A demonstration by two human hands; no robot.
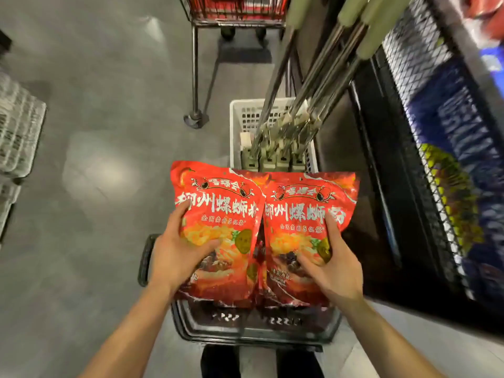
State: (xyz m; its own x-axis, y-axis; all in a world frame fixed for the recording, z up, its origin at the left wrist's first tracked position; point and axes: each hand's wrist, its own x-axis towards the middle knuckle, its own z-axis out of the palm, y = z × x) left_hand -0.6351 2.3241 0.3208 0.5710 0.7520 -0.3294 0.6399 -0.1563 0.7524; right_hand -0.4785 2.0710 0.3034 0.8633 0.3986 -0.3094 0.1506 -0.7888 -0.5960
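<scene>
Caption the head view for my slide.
Left hand holds left packet, right hand holds right packet, both red, above a dark basket.

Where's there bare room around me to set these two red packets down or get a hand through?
Bare grey floor to the left, bordered by the dark basket, the red cart and the white wire stack. Crowded: the white crate is packed with long-handled tools, and the shelf stands close on the right. The basket's inside hides under the packets.

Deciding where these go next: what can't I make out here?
Head view: basket contents, hidden under left packet and right packet.
Head view: shelf goods at right, blurred.
Head view: how left hand and right hand grip underneath, behind the packets.
</scene>
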